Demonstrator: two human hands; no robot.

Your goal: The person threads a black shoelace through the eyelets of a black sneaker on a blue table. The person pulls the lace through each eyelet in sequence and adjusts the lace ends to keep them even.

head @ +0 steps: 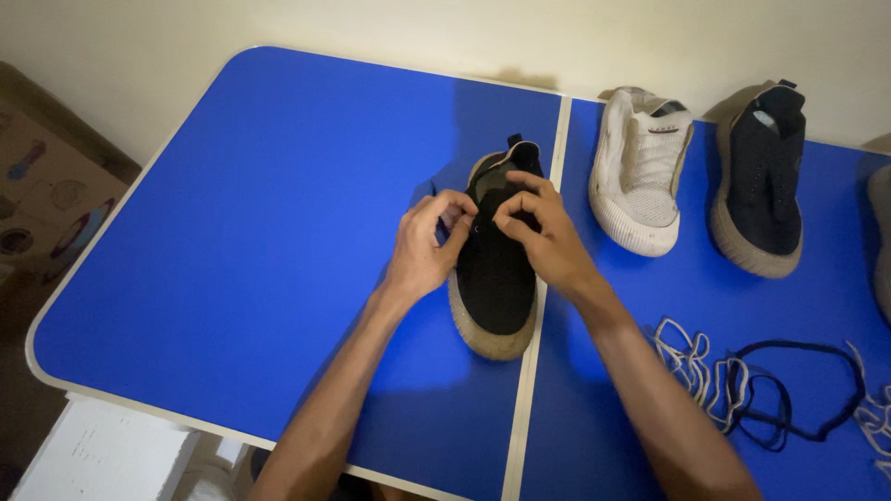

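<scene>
Blue table (232,232): both hands' fingers (450,218) pinch black shoe (495,278) at centre seam.

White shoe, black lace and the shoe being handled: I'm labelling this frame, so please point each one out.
White shoe (643,172), head view, on its laced upper.
Black lace (806,349), head view, on its top loop.
Black shoe (495,278), head view, on its toe fabric.
</scene>
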